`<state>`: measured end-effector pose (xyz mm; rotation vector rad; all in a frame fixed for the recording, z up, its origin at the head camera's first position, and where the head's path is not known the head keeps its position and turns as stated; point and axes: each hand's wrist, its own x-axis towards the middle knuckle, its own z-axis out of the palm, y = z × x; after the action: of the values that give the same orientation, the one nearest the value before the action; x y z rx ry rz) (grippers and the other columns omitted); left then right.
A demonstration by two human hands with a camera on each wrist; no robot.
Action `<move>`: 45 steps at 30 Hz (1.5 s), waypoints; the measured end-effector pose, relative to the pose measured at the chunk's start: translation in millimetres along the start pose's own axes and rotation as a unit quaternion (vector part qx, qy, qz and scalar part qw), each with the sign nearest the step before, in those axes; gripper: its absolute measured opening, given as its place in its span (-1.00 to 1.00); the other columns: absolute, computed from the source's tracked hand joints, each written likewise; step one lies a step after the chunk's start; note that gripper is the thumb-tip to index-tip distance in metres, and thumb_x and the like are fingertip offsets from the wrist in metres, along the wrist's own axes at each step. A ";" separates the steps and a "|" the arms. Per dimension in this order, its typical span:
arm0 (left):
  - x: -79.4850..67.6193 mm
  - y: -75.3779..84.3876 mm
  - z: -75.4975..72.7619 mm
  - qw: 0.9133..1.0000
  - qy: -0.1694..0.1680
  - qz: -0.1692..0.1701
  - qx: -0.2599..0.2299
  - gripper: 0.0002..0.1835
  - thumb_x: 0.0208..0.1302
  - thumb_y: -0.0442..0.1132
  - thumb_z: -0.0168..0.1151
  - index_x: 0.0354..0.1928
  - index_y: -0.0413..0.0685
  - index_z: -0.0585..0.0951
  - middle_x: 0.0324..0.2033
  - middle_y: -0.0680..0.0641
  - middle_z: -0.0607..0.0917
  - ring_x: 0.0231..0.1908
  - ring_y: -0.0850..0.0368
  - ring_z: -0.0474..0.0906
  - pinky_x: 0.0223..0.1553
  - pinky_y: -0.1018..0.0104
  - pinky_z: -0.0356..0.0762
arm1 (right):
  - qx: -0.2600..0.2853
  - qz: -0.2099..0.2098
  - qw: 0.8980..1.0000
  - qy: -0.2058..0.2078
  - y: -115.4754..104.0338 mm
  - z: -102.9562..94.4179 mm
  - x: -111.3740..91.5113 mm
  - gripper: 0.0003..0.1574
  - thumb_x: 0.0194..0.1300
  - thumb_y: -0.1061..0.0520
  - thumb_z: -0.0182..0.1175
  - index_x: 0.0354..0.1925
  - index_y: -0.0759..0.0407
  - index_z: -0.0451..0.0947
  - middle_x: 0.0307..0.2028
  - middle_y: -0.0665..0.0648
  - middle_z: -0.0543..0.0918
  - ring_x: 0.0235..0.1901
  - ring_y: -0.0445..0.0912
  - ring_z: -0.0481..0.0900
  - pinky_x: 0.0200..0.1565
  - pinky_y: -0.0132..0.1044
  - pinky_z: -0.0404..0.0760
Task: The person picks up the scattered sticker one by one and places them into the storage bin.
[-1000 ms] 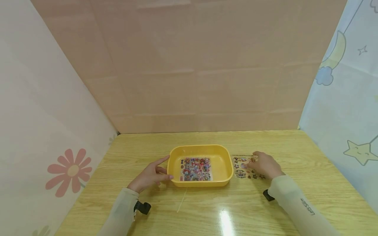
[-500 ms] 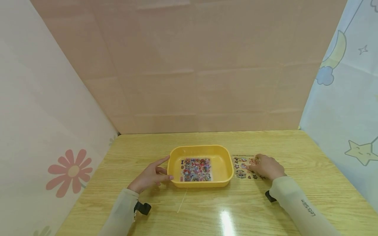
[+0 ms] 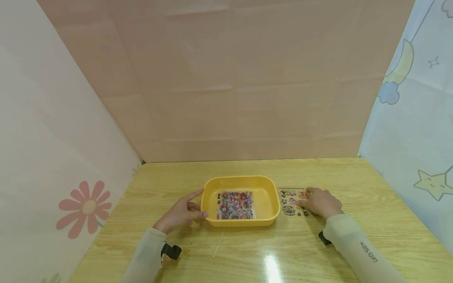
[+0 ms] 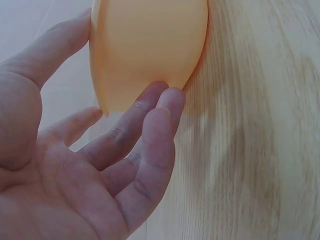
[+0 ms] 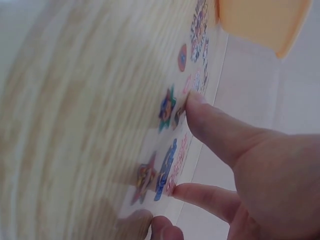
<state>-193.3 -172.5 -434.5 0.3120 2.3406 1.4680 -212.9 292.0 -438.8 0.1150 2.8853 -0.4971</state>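
A yellow plastic tray [image 3: 240, 223] sits mid-table, and a clear sheet of colourful cartoon stickers [image 3: 235, 205] lies inside it. My left hand [image 3: 182, 212] spans the tray's left end, its digits spread and touching rim and side wall; the left wrist view shows the fingertips against the tray's wall [image 4: 145, 40]. To the right of the tray, another transparent sticker sheet [image 3: 288, 200] lies flat on the wood. My right hand [image 3: 322, 201] rests on that sheet's right part, thumb and index fingertips touching it in the right wrist view. The palm hides part of its far corner.
The wooden table [image 3: 244, 255] carries a thin pale strip [image 3: 218, 241] in front of the tray. A pinkish backdrop [image 3: 233, 98] rises behind; patterned side panels stand left [image 3: 85, 208] and right [image 3: 417, 118]. Each wrist wears a black strap.
My right hand has slid slightly to the right over the sticker sheet, uncovering red lettering. My left hand stays at the tray's end; the tray has not moved on the table.
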 end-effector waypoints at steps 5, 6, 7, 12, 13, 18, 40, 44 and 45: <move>0.4 -1.4 0.1 1.000 0.001 -0.006 0.001 0.00 0.19 -0.04 0.49 0.58 0.13 0.12 -0.12 -0.14 0.72 -0.31 -0.03 0.63 -0.43 0.15 0.58 | -0.003 -0.006 1.000 0.006 0.1 1.7 -1.3 0.09 0.23 -0.50 0.19 0.34 0.30 0.39 0.14 0.58 0.49 0.10 0.52 0.41 -0.25 0.28 0.55; 0.2 -1.1 0.1 1.000 0.001 -0.007 0.001 0.01 0.19 -0.03 0.49 0.58 0.13 0.12 -0.12 -0.14 0.72 -0.31 -0.03 0.63 -0.44 0.16 0.58 | -0.003 -0.007 1.000 0.007 0.1 2.2 -1.2 0.05 0.24 -0.48 0.20 0.32 0.29 0.41 0.12 0.57 0.51 0.09 0.51 0.41 -0.27 0.27 0.54; 0.1 -0.8 0.1 1.000 0.001 -0.008 0.000 0.01 0.18 -0.03 0.49 0.58 0.14 0.12 -0.12 -0.14 0.72 -0.31 -0.03 0.62 -0.44 0.16 0.57 | -0.003 -0.009 1.000 0.008 0.1 2.7 -1.1 0.02 0.25 -0.47 0.20 0.30 0.28 0.43 0.10 0.57 0.52 0.09 0.50 0.40 -0.28 0.27 0.54; -0.8 0.3 0.4 1.000 0.000 -0.006 0.001 0.02 0.19 -0.03 0.49 0.59 0.11 0.11 -0.12 -0.13 0.72 -0.34 -0.03 0.60 -0.44 0.15 0.57 | -0.003 -0.004 1.000 0.008 -0.9 4.7 -0.1 0.05 0.25 -0.46 0.21 0.35 0.28 0.39 0.10 0.61 0.46 0.10 0.49 0.37 -0.27 0.29 0.53; -0.9 0.2 0.5 1.000 -0.001 -0.006 0.001 0.02 0.19 -0.03 0.48 0.59 0.11 0.10 -0.13 -0.13 0.72 -0.35 -0.02 0.60 -0.44 0.15 0.57 | -0.003 -0.002 1.000 0.008 -1.1 5.0 0.0 0.07 0.25 -0.46 0.21 0.37 0.29 0.37 0.11 0.63 0.44 0.11 0.49 0.37 -0.25 0.30 0.53; -0.8 -1.0 0.3 1.000 -0.002 -0.004 0.000 0.01 0.19 -0.03 0.48 0.59 0.11 0.10 -0.14 -0.13 0.72 -0.34 -0.01 0.61 -0.44 0.15 0.57 | 0.003 0.000 1.000 0.012 -1.6 5.3 -0.9 0.06 0.26 -0.43 0.22 0.38 0.31 0.36 0.20 0.57 0.46 0.16 0.50 0.39 -0.14 0.34 0.52; -2.0 1.8 -0.1 1.000 -0.012 0.013 -0.008 -0.01 0.25 -0.09 0.45 0.59 0.05 0.07 -0.08 -0.18 0.73 -0.27 -0.07 0.64 -0.47 0.14 0.56 | 0.082 0.034 0.996 0.026 2.9 0.3 -5.4 -0.38 0.40 -0.21 0.18 -0.25 0.38 0.45 -0.48 0.22 0.51 -0.49 0.04 0.45 -0.47 -0.14 0.39; -2.1 2.1 -0.2 1.000 -0.011 0.011 -0.007 -0.01 0.24 -0.08 0.45 0.59 0.06 0.08 -0.08 -0.18 0.73 -0.26 -0.07 0.65 -0.45 0.14 0.57 | 0.086 0.032 0.995 0.027 5.4 -1.6 -4.0 -0.34 0.46 -0.17 0.11 -0.11 0.50 0.51 -0.32 0.36 0.61 -0.45 0.04 0.48 -0.44 -0.13 0.41; -2.0 2.0 -0.3 1.000 -0.011 0.012 -0.006 -0.01 0.24 -0.08 0.45 0.59 0.06 0.08 -0.08 -0.18 0.73 -0.26 -0.07 0.65 -0.45 0.13 0.57 | 0.088 0.033 0.995 0.025 6.0 -2.4 -3.3 -0.33 0.47 -0.15 0.09 -0.05 0.52 0.50 -0.25 0.40 0.62 -0.42 0.06 0.49 -0.42 -0.12 0.42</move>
<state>-191.6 -172.6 -432.2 0.3519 2.3168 1.4825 -209.5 298.4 -437.8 0.2536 2.8698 -0.7442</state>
